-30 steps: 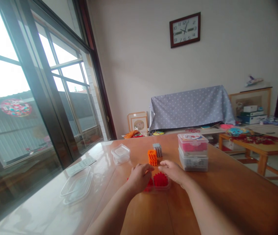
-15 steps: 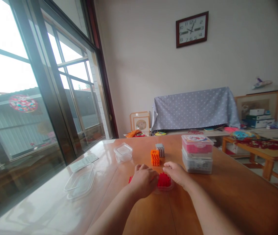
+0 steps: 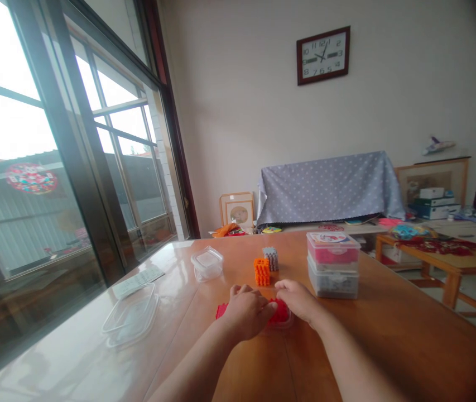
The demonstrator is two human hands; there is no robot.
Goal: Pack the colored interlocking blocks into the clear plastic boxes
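My left hand [image 3: 248, 311] is over the left part of a clear plastic container [image 3: 285, 325] on the table, its fingers curled down and its thumb over red interlocking blocks [image 3: 279, 314] inside. What the fingers grip is hidden. More red pieces [image 3: 221, 310] show just left of that hand. My right hand [image 3: 298, 301] is at the container's far right side with bent, closed fingers; I cannot make out what is in them. Just beyond the hands, an upright orange block stack [image 3: 261, 272] stands in front of a grey block stack [image 3: 270, 259].
Two stacked plastic boxes [image 3: 333, 266], the upper with pink contents, stand at right. A clear tub [image 3: 207, 263] is at back left. Clear lids [image 3: 132, 315] and a printed sheet [image 3: 139, 281] lie on the left of the wooden table [image 3: 258, 371]. A window [image 3: 107, 139] borders the left.
My left thumb has moved rightward over the red blocks. My right hand stays at the container's side. The view has shifted slightly, so the surroundings appear a little further left.
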